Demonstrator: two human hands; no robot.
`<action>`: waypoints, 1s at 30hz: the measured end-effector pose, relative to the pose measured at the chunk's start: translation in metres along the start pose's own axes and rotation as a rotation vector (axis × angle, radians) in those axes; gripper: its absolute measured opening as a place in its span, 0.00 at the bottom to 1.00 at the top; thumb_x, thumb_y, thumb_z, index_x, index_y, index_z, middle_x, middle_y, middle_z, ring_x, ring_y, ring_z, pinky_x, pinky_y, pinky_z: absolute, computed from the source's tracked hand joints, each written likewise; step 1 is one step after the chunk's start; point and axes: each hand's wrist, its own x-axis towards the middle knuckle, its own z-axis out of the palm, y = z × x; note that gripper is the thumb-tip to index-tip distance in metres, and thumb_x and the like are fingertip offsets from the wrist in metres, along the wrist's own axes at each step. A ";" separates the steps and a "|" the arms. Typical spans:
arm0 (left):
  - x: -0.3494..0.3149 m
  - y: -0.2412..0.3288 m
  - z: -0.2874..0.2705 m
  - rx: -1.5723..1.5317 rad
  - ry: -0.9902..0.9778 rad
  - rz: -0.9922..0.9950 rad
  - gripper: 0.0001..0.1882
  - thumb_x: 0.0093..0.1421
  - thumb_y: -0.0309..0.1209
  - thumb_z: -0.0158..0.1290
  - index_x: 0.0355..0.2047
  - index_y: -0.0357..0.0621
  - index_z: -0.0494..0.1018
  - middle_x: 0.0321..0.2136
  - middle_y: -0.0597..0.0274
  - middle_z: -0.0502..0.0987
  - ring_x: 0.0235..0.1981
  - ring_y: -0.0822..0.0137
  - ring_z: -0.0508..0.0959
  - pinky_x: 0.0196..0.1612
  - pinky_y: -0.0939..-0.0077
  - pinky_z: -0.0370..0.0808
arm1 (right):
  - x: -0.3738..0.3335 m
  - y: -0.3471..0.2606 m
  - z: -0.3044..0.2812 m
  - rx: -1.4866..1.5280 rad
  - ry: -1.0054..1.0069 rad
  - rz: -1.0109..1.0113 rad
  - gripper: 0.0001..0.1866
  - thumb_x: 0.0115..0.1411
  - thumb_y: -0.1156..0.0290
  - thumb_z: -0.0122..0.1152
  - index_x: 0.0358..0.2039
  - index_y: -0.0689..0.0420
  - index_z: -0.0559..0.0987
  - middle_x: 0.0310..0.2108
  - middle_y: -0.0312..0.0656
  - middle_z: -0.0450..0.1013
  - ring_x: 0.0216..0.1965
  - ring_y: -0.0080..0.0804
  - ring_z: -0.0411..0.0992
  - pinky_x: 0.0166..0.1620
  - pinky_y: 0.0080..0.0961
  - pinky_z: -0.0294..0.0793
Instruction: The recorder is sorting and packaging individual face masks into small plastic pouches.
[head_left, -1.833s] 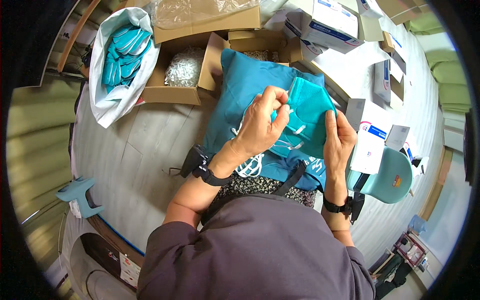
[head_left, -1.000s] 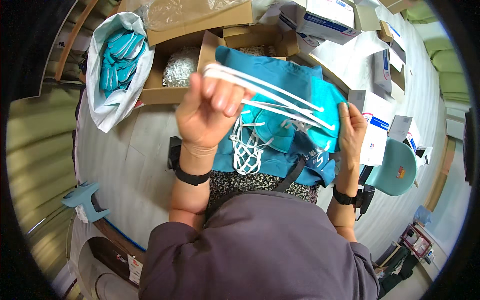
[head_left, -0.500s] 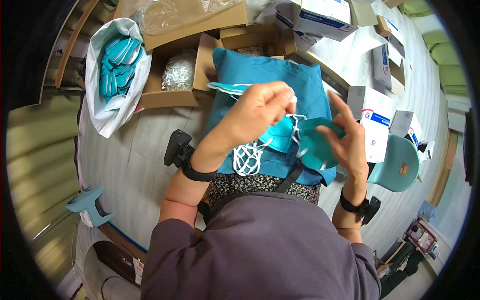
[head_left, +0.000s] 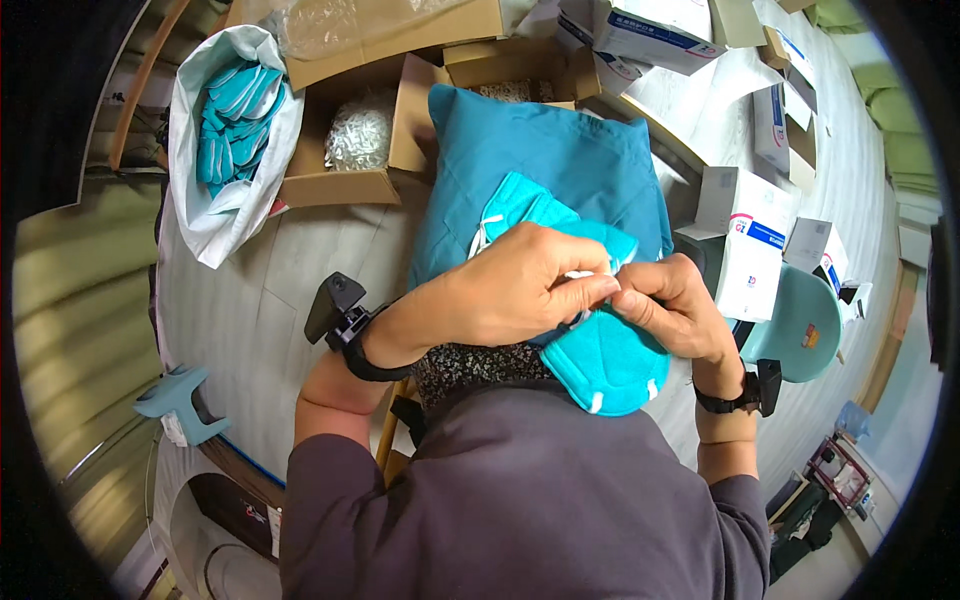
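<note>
My left hand (head_left: 540, 287) and my right hand (head_left: 678, 305) meet fingertip to fingertip, both closed in a pinch. A bit of white shows by the left fingertips, too small to make out. Below the hands, a teal face mask (head_left: 608, 365) hangs over my lap, its upper edge at my right thumb and fingers. White tabs show at its lower edge. Another teal mask (head_left: 538, 203) with white straps lies behind my left hand. More teal mask material (head_left: 605, 238) shows just beyond the fingertips. All this is over a dark teal cushion (head_left: 545, 135) on my lap.
A white sack (head_left: 205, 232) at far left holds several teal masks. Beside it, an open cardboard box (head_left: 340, 188) contains a bag of white pieces. White cartons (head_left: 757, 248) and a pale green stool (head_left: 800, 325) stand at right. A small blue-grey stool (head_left: 183, 405) is at lower left.
My right hand has moved in to meet the left, and its spread fingers have closed. The left hand has come lower and to the right. The mask has swung down toward my lap.
</note>
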 end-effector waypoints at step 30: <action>-0.074 -0.029 -0.106 -0.339 -0.362 -0.480 0.18 0.67 0.37 0.50 0.23 0.37 0.74 0.12 0.71 0.67 0.15 0.81 0.64 0.19 0.84 0.58 | -0.081 -0.018 -0.023 -0.274 -0.139 -0.061 0.21 0.57 0.71 0.60 0.12 0.56 0.63 0.10 0.40 0.58 0.11 0.41 0.61 0.17 0.36 0.55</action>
